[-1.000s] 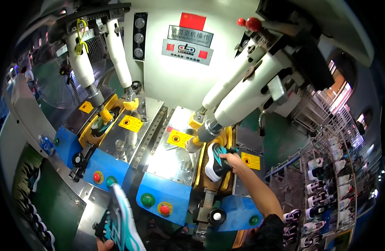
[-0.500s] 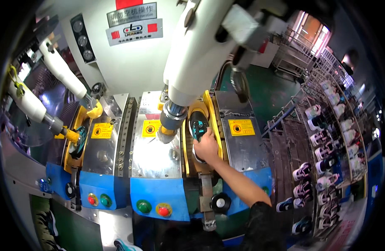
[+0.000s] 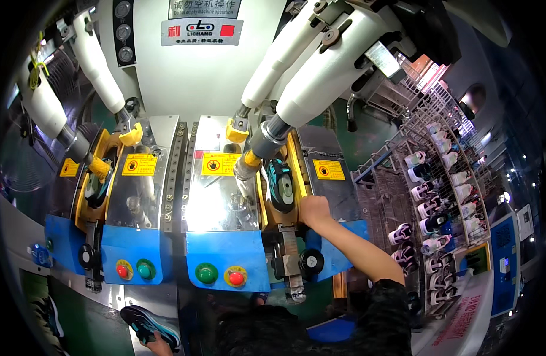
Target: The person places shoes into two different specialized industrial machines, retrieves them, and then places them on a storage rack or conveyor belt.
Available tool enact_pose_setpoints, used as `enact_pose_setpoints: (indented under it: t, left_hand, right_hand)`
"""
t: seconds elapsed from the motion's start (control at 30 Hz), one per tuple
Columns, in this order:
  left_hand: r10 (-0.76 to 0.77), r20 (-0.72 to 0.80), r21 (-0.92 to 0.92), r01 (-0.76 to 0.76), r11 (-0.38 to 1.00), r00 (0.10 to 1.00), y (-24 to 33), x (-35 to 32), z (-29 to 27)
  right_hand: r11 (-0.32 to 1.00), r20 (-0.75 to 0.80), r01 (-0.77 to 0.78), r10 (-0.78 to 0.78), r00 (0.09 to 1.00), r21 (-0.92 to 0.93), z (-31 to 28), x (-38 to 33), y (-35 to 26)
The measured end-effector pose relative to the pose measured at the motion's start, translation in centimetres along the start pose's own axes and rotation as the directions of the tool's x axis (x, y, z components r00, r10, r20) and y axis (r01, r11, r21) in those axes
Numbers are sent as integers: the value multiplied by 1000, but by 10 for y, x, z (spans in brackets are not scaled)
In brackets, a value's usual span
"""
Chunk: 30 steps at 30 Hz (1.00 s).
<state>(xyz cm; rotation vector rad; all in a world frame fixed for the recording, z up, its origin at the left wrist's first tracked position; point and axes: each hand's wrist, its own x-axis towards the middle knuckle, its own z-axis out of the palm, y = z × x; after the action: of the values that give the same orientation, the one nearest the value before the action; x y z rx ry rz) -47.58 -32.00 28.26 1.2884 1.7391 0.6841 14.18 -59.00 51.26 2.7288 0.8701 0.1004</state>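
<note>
My left hand [image 3: 159, 344] grips a dark sneaker with a teal and white sole [image 3: 148, 323] at the lower left, below the machine. Another sneaker, black and teal [image 3: 278, 184], lies toe toward me in the yellow-walled cradle [image 3: 301, 169] of the right press station. My right hand [image 3: 314, 210] is a closed fist beside that cradle's near right end, apart from the shoe; nothing shows in it, though its underside is hidden. A white press arm with a metal and yellow tip [image 3: 249, 161] hangs just left of this shoe.
A second station at left holds a sneaker [image 3: 98, 185] under a yellow-tipped arm [image 3: 98, 167]. Green [image 3: 206, 273] and red [image 3: 235, 277] buttons sit on the blue front panel, with a black knob [image 3: 311, 261] nearby. Racks of shoes [image 3: 433, 207] stand at right.
My right hand has come off the shoe in the cradle and shifted right, closing into a fist. My left hand has come into view with a sneaker. The view has shifted.
</note>
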Motion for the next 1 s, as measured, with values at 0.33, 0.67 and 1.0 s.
enact_pose_setpoints:
  t: [0.33, 0.67, 1.0]
  left_hand:
    - [108, -58, -80, -113, 990, 992, 14, -1, -1]
    - [148, -128, -74, -158, 985, 981, 16, -6, 5]
    - [71, -62, -67, -75, 995, 996, 37, -26, 0]
  right_hand:
    - [983, 342, 92, -33, 939, -156, -23, 20, -26]
    - [995, 317, -6, 37, 948, -96, -37, -4, -27]
    - [606, -577, 544, -165, 800, 581, -152, -99, -258]
